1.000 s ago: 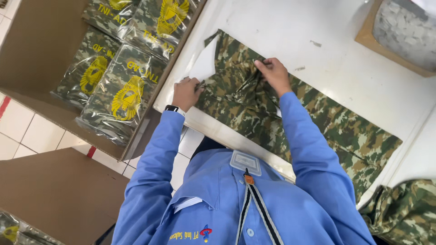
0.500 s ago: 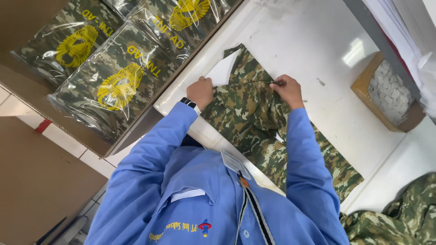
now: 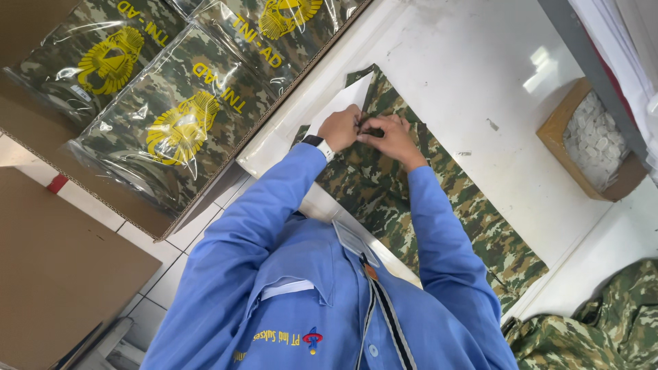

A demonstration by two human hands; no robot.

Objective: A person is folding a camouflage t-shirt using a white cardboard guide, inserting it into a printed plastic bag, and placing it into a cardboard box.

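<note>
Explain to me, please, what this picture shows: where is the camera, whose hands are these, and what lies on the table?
The camera sits on a person's head and looks down, so you see their blue shirt and sleeves. On the white table lies a camouflage garment. The left hand and the right hand meet at its upper end and pinch the cloth, beside a white sheet under it. At the left, a cardboard box holds bagged camouflage garments. At the right stands a small box of white pieces.
</note>
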